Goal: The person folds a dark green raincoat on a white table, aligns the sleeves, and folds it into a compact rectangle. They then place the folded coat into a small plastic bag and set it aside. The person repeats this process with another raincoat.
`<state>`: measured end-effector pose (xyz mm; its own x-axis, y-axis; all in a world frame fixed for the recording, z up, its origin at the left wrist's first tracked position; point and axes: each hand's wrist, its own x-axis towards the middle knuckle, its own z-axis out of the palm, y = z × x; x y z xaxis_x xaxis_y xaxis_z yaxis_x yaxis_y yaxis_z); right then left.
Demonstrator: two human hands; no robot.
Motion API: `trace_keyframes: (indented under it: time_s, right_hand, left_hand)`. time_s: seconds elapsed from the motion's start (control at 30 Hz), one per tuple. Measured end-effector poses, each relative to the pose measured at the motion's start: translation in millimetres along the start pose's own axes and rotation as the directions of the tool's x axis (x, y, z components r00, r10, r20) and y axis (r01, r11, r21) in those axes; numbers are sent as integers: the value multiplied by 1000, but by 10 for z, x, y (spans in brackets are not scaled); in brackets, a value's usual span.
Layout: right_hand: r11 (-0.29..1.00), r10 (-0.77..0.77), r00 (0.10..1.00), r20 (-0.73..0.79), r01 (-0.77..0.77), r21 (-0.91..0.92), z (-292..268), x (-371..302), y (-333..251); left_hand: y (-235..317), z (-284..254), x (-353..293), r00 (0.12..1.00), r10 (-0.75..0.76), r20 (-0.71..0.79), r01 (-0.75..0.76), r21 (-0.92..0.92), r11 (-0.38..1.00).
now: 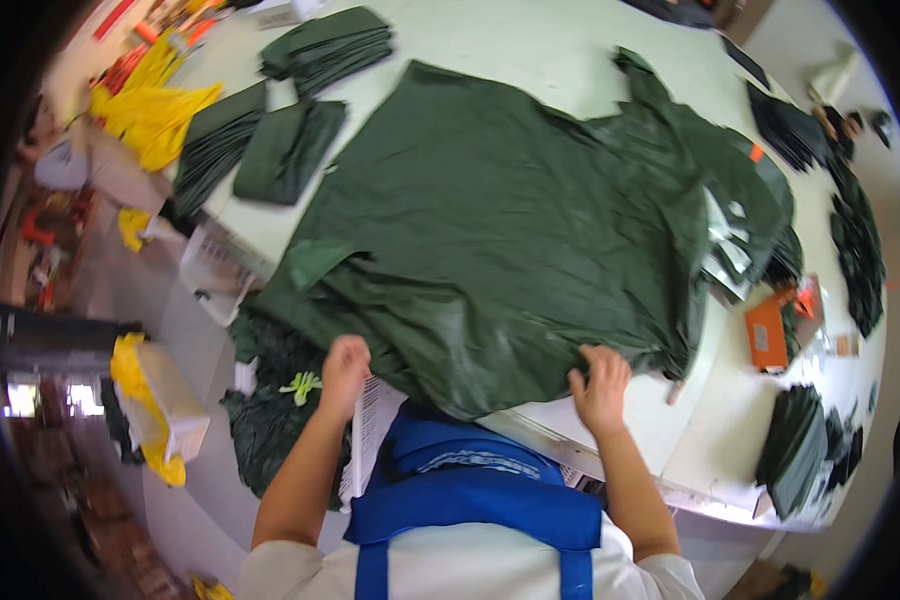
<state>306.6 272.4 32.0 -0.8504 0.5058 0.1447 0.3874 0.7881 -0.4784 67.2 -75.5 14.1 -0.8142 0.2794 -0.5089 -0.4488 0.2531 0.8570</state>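
Note:
A large dark green rain jacket (490, 190) lies spread over the white table, its lower edge bunched and hanging a little over the front rim. A sleeve-like part sticks up at its far right. Near the jacket's front left corner, my left hand (346, 370) is closed, with the fabric edge pinched in its fingers. My right hand (602, 388) has its fingers bent over the near right part of the same edge, thumb below. A lighter green flap (320, 262) is turned up on the left side. White paper slips (728, 250) lie by the jacket's right side.
Folded green stacks (328, 48) lie at the back left. An orange box (768, 335) and more folded green pieces (795, 440) stand at the right. Below the table's left edge, dark green cloth (280, 410) fills a white crate. People work at far left and far right.

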Motion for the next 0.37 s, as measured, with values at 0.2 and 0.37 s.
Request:
trace_keyframes:
  time_s: [0.2,0.37]
  right_hand:
    - [989,88,985,148,-68,-132,420,-109,-222]
    - [950,109,992,64,-123,287,135,361,-906]
  left_hand:
    - [525,-615,966,703,616,-356,-170,756,632]
    - [1146,-373,1017,697,711,-98,-638,369,676]
